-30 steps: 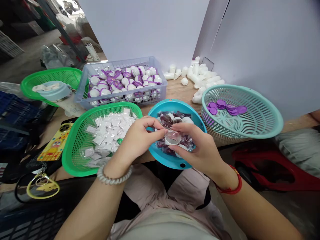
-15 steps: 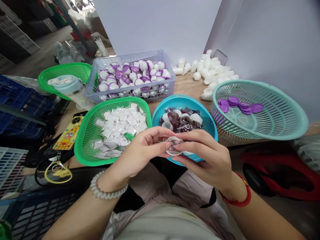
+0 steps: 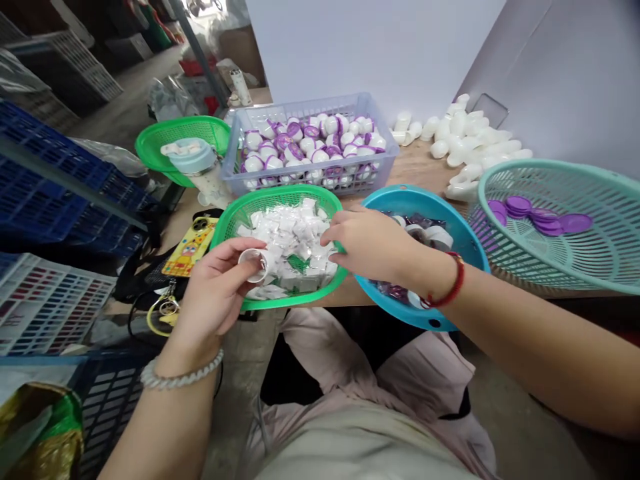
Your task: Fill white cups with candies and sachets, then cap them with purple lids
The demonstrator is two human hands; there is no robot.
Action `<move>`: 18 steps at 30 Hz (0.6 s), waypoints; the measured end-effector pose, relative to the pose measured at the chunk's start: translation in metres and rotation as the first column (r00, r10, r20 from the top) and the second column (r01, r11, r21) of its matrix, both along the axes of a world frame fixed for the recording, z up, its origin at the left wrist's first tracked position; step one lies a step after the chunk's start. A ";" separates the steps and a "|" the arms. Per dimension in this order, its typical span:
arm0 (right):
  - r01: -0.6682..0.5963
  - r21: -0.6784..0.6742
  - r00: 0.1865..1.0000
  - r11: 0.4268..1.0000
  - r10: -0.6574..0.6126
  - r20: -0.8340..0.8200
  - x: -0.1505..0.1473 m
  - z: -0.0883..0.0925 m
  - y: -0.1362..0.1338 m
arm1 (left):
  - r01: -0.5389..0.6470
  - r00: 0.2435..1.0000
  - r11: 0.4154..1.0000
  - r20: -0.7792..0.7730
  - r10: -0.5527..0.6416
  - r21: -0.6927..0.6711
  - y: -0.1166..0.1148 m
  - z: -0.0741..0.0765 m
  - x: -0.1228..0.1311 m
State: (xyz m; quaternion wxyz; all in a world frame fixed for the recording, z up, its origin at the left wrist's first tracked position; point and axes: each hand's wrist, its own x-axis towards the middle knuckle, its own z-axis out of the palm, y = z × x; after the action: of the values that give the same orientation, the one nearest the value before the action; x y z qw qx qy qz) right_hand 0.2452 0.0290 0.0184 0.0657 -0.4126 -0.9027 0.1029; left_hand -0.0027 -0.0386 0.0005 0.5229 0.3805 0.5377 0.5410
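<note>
Left hand (image 3: 213,287): grip closed on a small white plastic cup (image 3: 253,264), mouth angled up and left, long axis nearly level, held over the edge of a green plastic basket (image 3: 295,301) of white sachets (image 3: 293,247). Right hand (image 3: 367,243): extended over the basket from beside a teal bowl (image 3: 400,197), fingertips (image 3: 327,235) on the sachets; grip loose, cannot tell if one is pinched. Beyond, on the wooden counter (image 3: 420,163): a pale blue crate (image 3: 310,110) of white capsules with purple trim. To the right, purple discs (image 3: 520,204) lie in a mint basket (image 3: 550,167).
</note>
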 end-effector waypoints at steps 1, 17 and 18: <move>-0.010 -0.021 0.996 1.000 0.012 0.088 -0.015 -0.003 0.006 | 0.001 1.000 1.000 -0.004 -0.001 -0.007 0.000 -0.002 -0.002; 0.055 -0.154 0.993 0.987 -0.038 0.114 -0.060 -0.022 0.022 | 0.124 0.992 0.989 0.020 -0.126 0.076 -0.008 -0.007 -0.027; 0.079 -0.158 0.996 0.984 -0.086 -0.038 -0.054 -0.013 0.016 | 0.120 0.993 0.989 -0.015 -0.119 0.091 -0.009 -0.009 -0.027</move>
State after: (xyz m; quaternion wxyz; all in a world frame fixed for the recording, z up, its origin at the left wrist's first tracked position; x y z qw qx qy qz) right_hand 0.1911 0.0449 0.0050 0.0573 -0.4514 -0.8722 0.1797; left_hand -0.0300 -0.0473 -0.0083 0.5338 0.4383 0.4908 0.5311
